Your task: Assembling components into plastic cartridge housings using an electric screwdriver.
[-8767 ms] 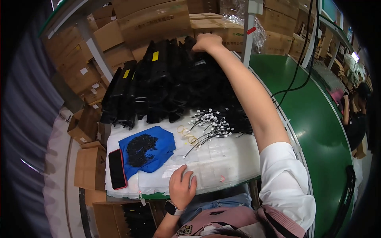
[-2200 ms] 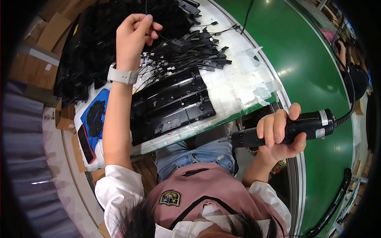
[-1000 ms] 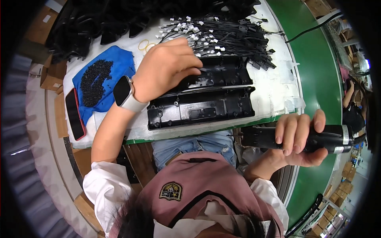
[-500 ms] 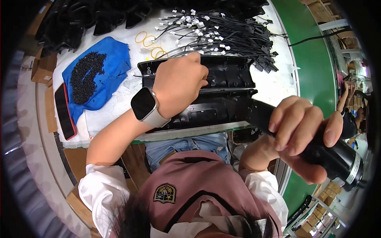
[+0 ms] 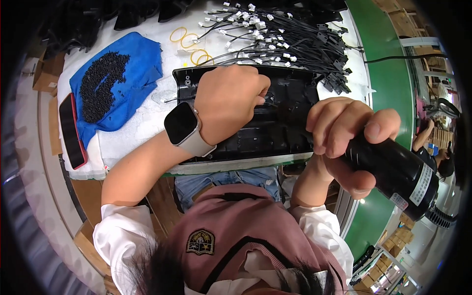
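Observation:
My right hand [image 5: 344, 130] is wrapped round a black electric screwdriver [image 5: 393, 174] with a cord at its rear end. The tool's front end is hidden behind my fingers, near the right end of a long black plastic housing [image 5: 280, 130]. Over the left half of this housing, my left hand [image 5: 231, 101] is closed with its fingertips pinched together. Whatever they hold, if anything, is hidden. A watch [image 5: 181, 124] with a pale strap sits on my left wrist. A thin dark wire pokes out at the housing's left end.
On the left lies a blue cloth [image 5: 142, 69] with many small black screws [image 5: 101, 91] beside a red-edged phone [image 5: 73, 132]. Behind the housing are yellow rubber bands [image 5: 178, 34] and black cables [image 5: 305, 49] with white connectors. A green surface [image 5: 388, 98] runs along the right.
My right hand and the screwdriver have moved up and to the left, nearer the housing's right end. My left hand stays pinched over the housing. The view has shifted slightly.

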`<control>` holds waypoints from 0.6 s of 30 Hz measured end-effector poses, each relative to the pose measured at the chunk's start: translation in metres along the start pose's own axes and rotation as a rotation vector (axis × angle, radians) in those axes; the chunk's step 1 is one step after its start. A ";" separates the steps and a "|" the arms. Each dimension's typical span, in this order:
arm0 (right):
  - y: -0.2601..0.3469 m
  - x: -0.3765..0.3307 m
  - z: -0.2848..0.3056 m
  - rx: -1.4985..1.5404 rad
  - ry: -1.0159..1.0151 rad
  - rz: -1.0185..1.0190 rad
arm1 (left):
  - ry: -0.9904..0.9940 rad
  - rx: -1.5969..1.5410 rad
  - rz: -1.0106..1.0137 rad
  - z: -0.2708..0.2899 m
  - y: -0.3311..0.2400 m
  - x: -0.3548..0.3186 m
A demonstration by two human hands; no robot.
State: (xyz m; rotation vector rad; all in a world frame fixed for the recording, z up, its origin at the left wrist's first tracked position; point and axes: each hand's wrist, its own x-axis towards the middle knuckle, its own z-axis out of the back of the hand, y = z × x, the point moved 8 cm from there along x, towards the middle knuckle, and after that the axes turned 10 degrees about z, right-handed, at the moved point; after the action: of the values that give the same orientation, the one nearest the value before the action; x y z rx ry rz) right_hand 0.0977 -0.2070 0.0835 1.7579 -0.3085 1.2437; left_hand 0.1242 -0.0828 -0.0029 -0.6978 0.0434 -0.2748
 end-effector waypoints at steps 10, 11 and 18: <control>-0.008 0.000 -0.010 -0.062 -0.087 -0.155 | -0.025 0.012 0.005 -0.002 0.001 0.000; -0.009 0.000 -0.013 -0.056 -0.083 -0.155 | -0.017 0.002 -0.001 -0.002 0.001 0.000; -0.020 0.003 -0.011 0.072 -0.178 -0.203 | 0.005 -0.014 0.008 -0.003 0.004 0.003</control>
State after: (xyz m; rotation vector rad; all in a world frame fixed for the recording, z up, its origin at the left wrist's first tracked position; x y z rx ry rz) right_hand 0.1053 -0.1873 0.0757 1.9153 -0.1834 0.9667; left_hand 0.1273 -0.0827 -0.0073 -0.7103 0.0531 -0.2692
